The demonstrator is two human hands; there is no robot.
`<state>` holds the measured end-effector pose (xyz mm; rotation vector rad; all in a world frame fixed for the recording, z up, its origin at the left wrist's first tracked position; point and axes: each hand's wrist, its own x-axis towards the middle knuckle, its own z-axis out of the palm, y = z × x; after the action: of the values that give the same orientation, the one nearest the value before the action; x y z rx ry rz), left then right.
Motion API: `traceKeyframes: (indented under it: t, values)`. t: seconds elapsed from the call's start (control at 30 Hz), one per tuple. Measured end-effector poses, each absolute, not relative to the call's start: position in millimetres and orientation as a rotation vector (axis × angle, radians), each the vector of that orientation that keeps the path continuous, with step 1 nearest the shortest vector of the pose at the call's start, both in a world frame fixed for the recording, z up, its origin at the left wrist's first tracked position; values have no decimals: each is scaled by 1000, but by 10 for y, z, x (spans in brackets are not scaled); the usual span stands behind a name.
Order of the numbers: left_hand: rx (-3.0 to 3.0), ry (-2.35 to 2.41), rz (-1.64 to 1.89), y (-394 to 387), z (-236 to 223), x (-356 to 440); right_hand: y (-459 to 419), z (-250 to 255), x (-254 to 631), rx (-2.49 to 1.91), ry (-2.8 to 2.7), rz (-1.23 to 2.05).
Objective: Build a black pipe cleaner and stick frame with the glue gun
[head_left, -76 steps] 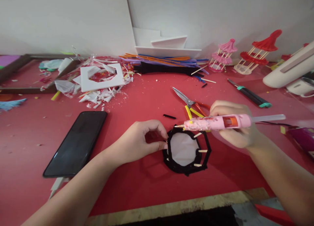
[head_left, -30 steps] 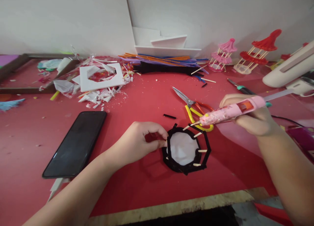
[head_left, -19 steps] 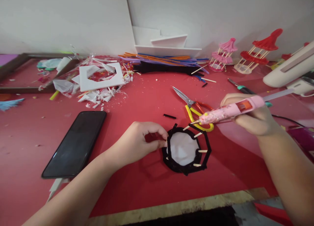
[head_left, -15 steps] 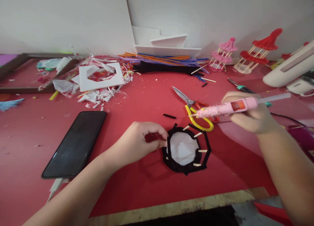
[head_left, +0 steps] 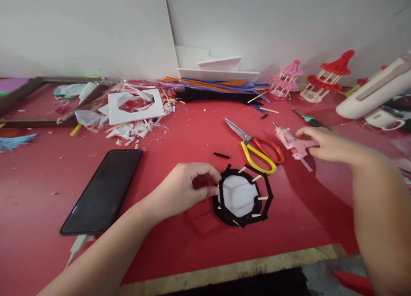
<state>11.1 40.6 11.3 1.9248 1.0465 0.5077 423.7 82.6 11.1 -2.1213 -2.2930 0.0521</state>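
My left hand [head_left: 183, 189] pinches the left rim of a small octagonal frame [head_left: 241, 220]. The frame is black pipe cleaner around a white centre, with short wooden sticks between two rings, and it lies flat on the red table. My right hand [head_left: 323, 144] is low at the right, its fingers closed on the rear of a pink glue gun [head_left: 289, 141]. The gun rests on the table just right of the scissors, nozzle pointing away to the upper left.
Yellow-and-red scissors [head_left: 257, 148] lie just behind the frame, and a black phone [head_left: 102, 191] at the left. White foam scraps [head_left: 133, 105], pipe cleaners [head_left: 215, 88], two small pagoda models [head_left: 327, 75] and a craft knife [head_left: 310, 120] lie further back. The table's front edge [head_left: 240, 268] is close.
My right hand has carried the glue gun away from the frame, to the right and down onto the table. My left hand has kept its pinch on the frame.
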Motion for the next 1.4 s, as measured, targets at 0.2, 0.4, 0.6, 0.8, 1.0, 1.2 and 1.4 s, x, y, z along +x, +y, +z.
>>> traceKeyframes:
  t: [0.2,0.4,0.6,0.8,1.0,1.2,1.4]
  values:
    - [1962,1026,533,404,77,117,819,289,3936,-2061,-2143,-33]
    - [1988,975,546,403,76,108,862,553,3019,-1594,-2383,277]
    - [1996,972,545,402,85,103,1115,582,2328,-1394,-2836,535]
    - [2005,974,545,385,67,99,1234,597,2045,-1507,-3074,572]
    - [2027,961,533,374,77,114,1366,657,2255,-1454,-2842,675]
    - [1833,850,536,427,162,-9,1333,646,2397,-1351,-2463,1150]
    - [1552,1242,891,515,173,3,1136,870,2316,-1245,-2425,1040]
